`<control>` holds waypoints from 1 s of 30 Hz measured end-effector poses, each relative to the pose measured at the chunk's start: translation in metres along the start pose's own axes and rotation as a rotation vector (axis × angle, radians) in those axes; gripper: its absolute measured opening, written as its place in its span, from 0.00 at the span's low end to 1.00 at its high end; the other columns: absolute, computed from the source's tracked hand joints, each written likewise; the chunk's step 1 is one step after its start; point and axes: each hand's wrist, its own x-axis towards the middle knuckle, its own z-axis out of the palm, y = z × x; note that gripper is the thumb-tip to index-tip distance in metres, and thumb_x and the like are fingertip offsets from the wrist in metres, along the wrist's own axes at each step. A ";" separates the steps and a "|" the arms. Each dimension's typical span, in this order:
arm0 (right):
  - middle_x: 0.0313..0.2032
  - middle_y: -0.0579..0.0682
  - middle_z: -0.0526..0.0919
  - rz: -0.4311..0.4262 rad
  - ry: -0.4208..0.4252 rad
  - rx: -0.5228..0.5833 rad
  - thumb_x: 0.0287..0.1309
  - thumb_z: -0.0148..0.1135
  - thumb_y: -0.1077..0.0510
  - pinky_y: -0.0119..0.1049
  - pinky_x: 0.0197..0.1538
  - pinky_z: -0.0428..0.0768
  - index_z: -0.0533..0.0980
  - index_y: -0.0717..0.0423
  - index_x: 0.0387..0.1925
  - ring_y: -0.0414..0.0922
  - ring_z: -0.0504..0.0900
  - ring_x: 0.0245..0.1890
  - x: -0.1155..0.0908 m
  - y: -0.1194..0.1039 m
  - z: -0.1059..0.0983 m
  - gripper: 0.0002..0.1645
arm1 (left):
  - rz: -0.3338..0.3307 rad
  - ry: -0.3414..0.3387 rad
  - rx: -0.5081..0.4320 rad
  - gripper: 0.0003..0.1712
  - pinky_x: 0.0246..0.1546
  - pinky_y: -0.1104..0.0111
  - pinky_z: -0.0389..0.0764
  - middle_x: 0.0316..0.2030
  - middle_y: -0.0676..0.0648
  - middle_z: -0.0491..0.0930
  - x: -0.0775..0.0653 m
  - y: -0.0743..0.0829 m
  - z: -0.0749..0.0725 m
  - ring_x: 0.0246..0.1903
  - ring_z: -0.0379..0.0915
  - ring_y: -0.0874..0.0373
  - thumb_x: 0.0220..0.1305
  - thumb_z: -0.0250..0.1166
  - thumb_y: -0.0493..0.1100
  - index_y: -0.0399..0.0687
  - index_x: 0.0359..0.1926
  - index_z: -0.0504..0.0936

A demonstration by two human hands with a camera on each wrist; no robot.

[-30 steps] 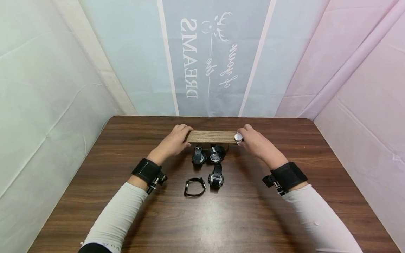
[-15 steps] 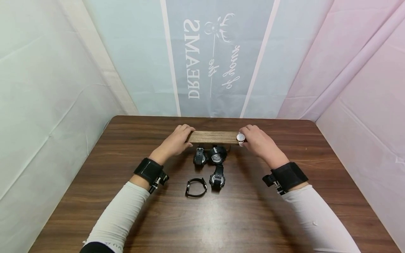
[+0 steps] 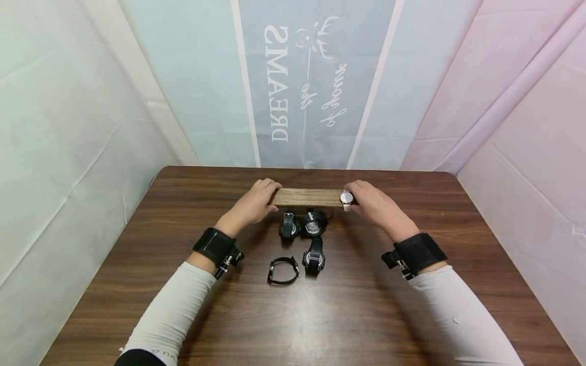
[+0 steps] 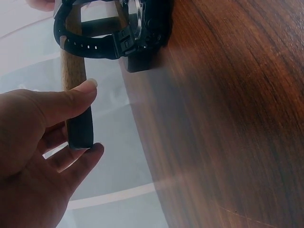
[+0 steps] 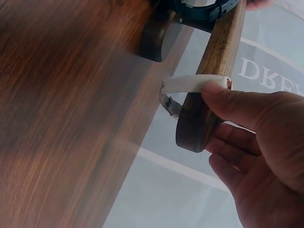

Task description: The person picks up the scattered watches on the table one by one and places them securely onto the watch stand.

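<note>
The wooden bar of a watch display stand runs left to right between my hands. My left hand grips its left end; in the left wrist view the thumb lies along the dark tip. At the other end my right hand grips the bar, with its thumb against the strap of a white-strapped watch looped round it. The watch's pale dial faces up in the head view. The stand's dark base shows under the bar in the right wrist view.
Just in front of the bar are two black watches, a left one and a right one. Another black watch stands nearer, beside a thin black band lying in a loop. The wooden table ends at a hanging printed cloth.
</note>
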 end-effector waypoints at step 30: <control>0.46 0.55 0.74 -0.085 0.009 0.029 0.52 0.66 0.60 0.45 0.48 0.75 0.70 0.60 0.50 0.49 0.72 0.48 0.017 -0.016 0.011 0.24 | -0.023 0.009 0.017 0.32 0.56 0.60 0.67 0.56 0.45 0.67 0.001 0.001 0.002 0.55 0.59 0.51 0.56 0.66 0.46 0.43 0.60 0.66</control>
